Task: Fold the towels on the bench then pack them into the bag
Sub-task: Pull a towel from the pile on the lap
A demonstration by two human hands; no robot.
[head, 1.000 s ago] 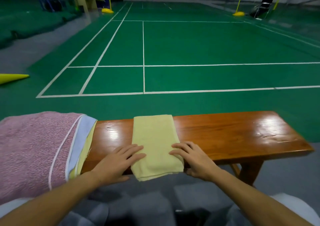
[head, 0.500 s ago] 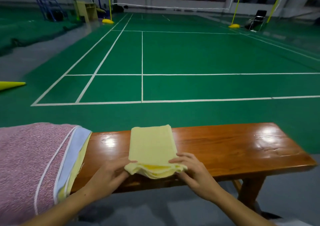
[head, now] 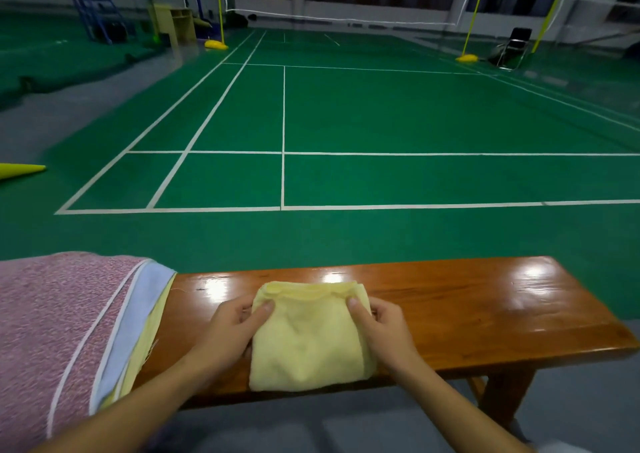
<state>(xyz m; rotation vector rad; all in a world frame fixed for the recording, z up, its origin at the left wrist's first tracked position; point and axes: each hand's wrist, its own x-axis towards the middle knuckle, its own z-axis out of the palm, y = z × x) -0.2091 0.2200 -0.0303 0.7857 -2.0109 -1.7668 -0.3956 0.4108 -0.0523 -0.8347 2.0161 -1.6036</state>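
Note:
A pale yellow towel lies folded double on the glossy wooden bench, its near edge hanging slightly over the front. My left hand pinches its far left corner, thumb on top. My right hand pinches the far right corner the same way. At the bench's left end lies a stack of unfolded towels: a pink one on top, a light blue one and a yellow one beneath. No bag is in view.
Beyond the bench stretches a green badminton court with white lines and a net. A yellow cone lies on the floor at left. Grey floor runs under the bench, whose leg stands at right.
Both hands lifted the yellow towel's near end and carried it over to the far end, folding it in half. The camera view tilted upward.

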